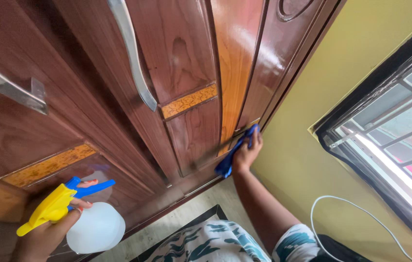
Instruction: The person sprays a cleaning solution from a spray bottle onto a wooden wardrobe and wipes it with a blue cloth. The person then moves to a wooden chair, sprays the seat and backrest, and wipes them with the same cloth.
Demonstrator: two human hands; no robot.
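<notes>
At lower left of the frame the left hand is closed around the neck of a spray bottle, fingers curled over its blue trigger beneath the yellow nozzle; the white bottle body hangs just right of the hand, in front of the wardrobe. Right of centre, the right hand reaches out on a straight arm and presses a blue cloth against the lower edge of a brown wardrobe door, fingers spread flat over the cloth. Two long metal handles cross the doors in the upper left. A yellow wall fills the right, with a barred window at far right and a white cable looping beneath it.
</notes>
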